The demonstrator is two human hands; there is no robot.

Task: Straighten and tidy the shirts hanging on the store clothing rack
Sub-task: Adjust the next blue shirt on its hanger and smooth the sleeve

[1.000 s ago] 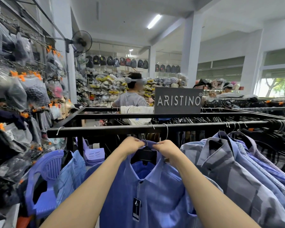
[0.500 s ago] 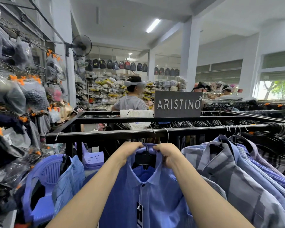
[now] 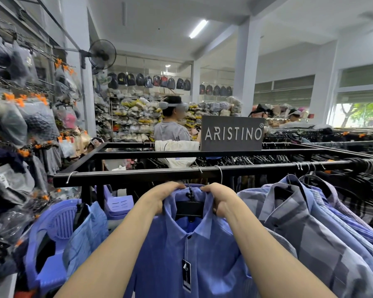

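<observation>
Two hands, left (image 3: 164, 197) and right (image 3: 221, 198). One black rack (image 3: 125, 175) carries one blue shirt (image 3: 181, 250) at its front rail's middle, one pale blue shirt (image 3: 86, 235) near its left corner, and several overlapping shirts (image 3: 306, 229) toward its right end, too layered to count. One sign (image 3: 232, 133). Two purple chairs (image 3: 52, 239). One wall fan (image 3: 102, 54).

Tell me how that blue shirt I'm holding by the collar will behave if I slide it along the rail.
The blue shirt looks thin and floppy, so it will probably sway. Hung by a hanger hook over the rail, it should slide easily. The price tag dangles and will likely swing.
</observation>
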